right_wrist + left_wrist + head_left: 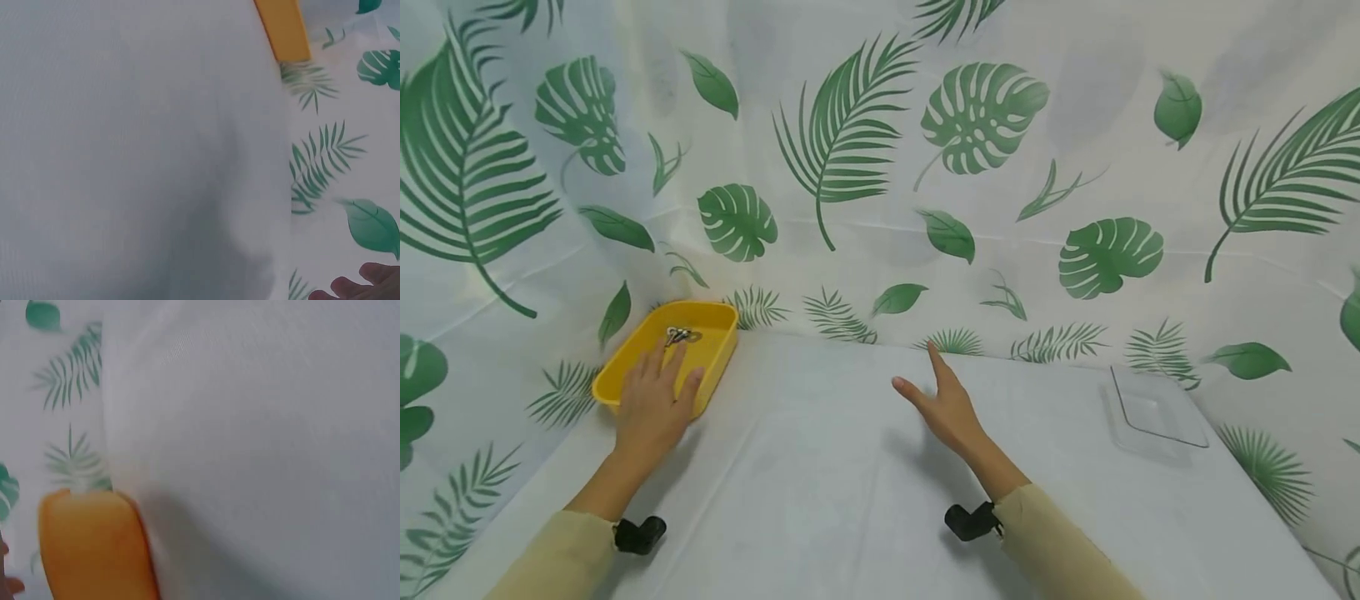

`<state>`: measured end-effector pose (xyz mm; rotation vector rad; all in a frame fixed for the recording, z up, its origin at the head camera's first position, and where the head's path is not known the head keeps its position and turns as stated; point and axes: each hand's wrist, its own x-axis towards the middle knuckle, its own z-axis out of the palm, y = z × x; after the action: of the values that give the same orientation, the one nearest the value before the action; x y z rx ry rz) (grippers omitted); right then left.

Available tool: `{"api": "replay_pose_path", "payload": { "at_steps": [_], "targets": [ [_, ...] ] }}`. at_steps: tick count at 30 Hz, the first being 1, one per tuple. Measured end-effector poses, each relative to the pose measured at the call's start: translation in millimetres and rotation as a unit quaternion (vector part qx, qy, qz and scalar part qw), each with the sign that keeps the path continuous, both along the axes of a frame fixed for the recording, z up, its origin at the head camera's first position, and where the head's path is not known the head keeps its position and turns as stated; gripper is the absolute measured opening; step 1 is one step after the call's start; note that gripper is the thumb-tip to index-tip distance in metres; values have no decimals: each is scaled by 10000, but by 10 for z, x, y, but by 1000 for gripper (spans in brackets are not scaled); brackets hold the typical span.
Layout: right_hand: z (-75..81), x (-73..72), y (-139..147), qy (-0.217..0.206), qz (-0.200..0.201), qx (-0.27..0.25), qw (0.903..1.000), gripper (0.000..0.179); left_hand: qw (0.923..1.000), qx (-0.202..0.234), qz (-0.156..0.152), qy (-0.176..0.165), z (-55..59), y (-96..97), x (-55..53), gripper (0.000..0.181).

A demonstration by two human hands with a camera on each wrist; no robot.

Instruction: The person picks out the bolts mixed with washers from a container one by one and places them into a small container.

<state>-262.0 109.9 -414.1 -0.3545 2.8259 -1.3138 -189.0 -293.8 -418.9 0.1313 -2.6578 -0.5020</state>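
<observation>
1. Left hand (653, 404): extends over the near part of the yellow tray (718, 367), with fingers spread and nearly straight, gripping nothing visible. Cannot tell whether touching the tray.
2. Yellow tray: sits at the far left corner of the bench (820, 467), beside the leaf-print backdrop (842, 275). Shows at lower left in the left wrist view and at the top in the right wrist view.
3. Small metal pieces (677, 335): lie inside the tray, toward the far end, just beyond the left fingertips.
4. Right hand (946, 408): hangs above the middle of the bench, well apart from the tray, with thumb and forefinger wide apart and nothing visible in hold. Casts a shadow on the white surface below.
5. Clear rectangular container (1157, 417): rests near the right edge of the bench, well apart from both hands.
</observation>
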Motion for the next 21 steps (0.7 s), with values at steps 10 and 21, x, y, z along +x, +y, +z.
{"api": "replay_pose_path", "payload": {
  "at_steps": [10,21],
  "targets": [
    [-93,6,-415,274,185,-513,9981,94,9612,2100,1548,-894,-134,-473,113,67],
    [-181,24,-1034,11,719,-665,9952,96,9271,3441,1303,-710,-295,-690,67,93]
  ]
}}
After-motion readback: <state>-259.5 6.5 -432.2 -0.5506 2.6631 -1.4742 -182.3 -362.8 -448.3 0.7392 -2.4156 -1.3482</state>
